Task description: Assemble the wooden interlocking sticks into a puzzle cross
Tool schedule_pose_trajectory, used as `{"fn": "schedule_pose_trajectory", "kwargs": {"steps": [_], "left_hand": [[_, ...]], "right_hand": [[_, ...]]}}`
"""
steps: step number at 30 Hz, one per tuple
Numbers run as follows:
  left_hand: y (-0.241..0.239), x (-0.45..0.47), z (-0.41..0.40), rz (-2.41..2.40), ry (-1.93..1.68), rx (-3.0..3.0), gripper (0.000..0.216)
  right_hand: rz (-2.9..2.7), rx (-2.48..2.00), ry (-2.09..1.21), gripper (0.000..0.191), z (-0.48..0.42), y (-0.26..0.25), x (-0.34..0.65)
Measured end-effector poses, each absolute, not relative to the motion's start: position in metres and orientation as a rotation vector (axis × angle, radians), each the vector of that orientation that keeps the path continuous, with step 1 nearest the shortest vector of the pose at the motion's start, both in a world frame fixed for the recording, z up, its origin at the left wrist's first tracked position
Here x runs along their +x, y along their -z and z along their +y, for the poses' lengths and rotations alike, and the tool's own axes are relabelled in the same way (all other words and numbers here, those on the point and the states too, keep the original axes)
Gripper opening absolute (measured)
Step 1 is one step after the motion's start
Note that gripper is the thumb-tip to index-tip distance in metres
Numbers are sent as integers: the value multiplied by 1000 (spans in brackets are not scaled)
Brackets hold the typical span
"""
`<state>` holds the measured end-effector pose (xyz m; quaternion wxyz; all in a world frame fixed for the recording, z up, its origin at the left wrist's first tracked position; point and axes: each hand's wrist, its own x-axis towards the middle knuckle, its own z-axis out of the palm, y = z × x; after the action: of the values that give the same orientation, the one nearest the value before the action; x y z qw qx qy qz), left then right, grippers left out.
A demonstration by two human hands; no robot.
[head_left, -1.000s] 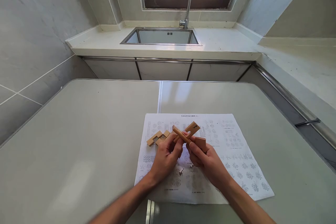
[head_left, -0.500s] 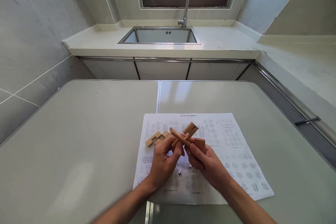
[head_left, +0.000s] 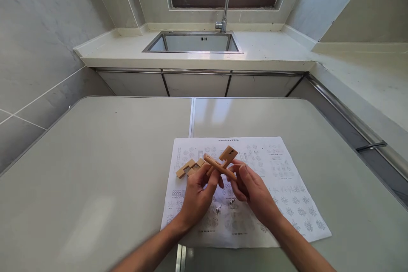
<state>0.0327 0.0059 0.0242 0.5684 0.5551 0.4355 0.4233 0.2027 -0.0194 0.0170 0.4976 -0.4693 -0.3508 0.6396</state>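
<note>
Two wooden puzzle pieces [head_left: 219, 166] are crossed in an X between my hands, just above a printed sheet [head_left: 290, 178]. One notched piece [head_left: 228, 153] points up and away and has a dark mark near its end. My left hand [head_left: 197, 195] is closed, pinching the crossed pieces at their near left side. My right hand [head_left: 255, 191] is closed too, its curled fingers around the right end of the long piece. Its thumb is raised along the index finger. More notched wooden pieces [head_left: 186, 168] lie on the sheet beyond my left hand, which partly covers them.
Small dark and whitish scraps [head_left: 218, 209] lie on or mark the sheet below my hands. The pale table [head_left: 95, 157] has a seam [head_left: 192, 117] down its middle. Beyond it stand a counter [head_left: 270, 46], a sink [head_left: 197, 52] and a faucet [head_left: 228, 0].
The crossed pieces have shifted slightly left and up. My right thumb has lifted off the long piece, and the wooden block seen by my right fingers no longer shows.
</note>
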Motion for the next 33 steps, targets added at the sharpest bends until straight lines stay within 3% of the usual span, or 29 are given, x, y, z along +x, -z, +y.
{"fn": "schedule_pose_trajectory", "kwargs": {"steps": [9,15,20,28,33], "left_hand": [[-20,33,6,968,-869,1302,34],[-15,33,5,968,-803,1363,32],[-16,33,5,956,-799,1380,30],[-12,32,6,951,-780,1421,32],[-16,31,6,883,-722,1465,32]], "right_hand": [[-398,-1112,-1373,40,-2,-15,223],[-308,-905,-1557,39,1,-20,230],[-209,-847,-1484,28,3,-19,237],[-31,-594,-1416,31,9,-19,250],[-49,-719,-1312,36,9,-18,252]]}}
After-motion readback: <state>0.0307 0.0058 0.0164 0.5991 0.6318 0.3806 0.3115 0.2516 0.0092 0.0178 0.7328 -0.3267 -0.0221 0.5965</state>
